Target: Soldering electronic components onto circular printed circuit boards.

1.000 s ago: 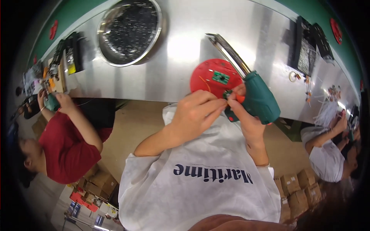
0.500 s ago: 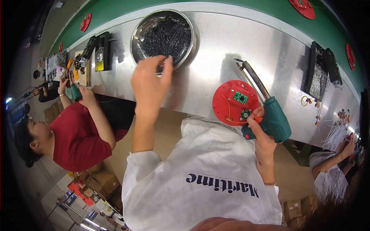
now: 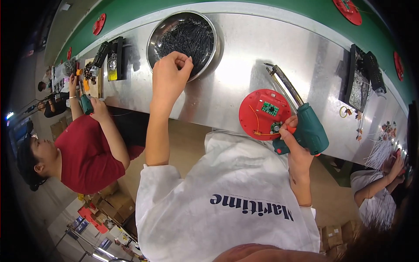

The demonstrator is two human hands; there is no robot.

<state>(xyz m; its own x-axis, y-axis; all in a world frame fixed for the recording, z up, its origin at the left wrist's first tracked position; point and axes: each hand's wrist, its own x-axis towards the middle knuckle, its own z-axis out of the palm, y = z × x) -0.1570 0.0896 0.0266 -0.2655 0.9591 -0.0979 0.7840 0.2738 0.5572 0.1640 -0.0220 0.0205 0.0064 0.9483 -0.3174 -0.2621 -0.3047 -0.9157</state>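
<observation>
- The left hand (image 3: 173,72) is hanging over the near rim of the metal bowl (image 3: 153,46), which is holding a heap of thin black leads (image 3: 185,41).
- The left thumb and forefinger are meeting at their tips; whether a lead is lying between them cannot be told.
- The right hand (image 3: 298,153) is clamping the handle of the green soldering gun (image 3: 313,131). The iron's tip is pointing away from the body, above the metal table (image 3: 244,39) and apart from the disc.
- The right thumb and forefinger are sitting just beside the small round green part (image 3: 276,127) — whether they are also pinching it cannot be told.
- The red disc (image 3: 247,120) is lying at the near edge of the table, well apart from the bowl, and is bearing the rectangular green board (image 3: 270,108) and an orange wire (image 3: 257,117).
- Step in hand, as judged: the left hand is probably picking a lead from the bowl while the right is keeping the gun ready.
- Next move, as judged: it is calling for a firm pinch on one lead only — freeing it from the tangle — and a clear path to the disc, away from the hot tip.
</observation>
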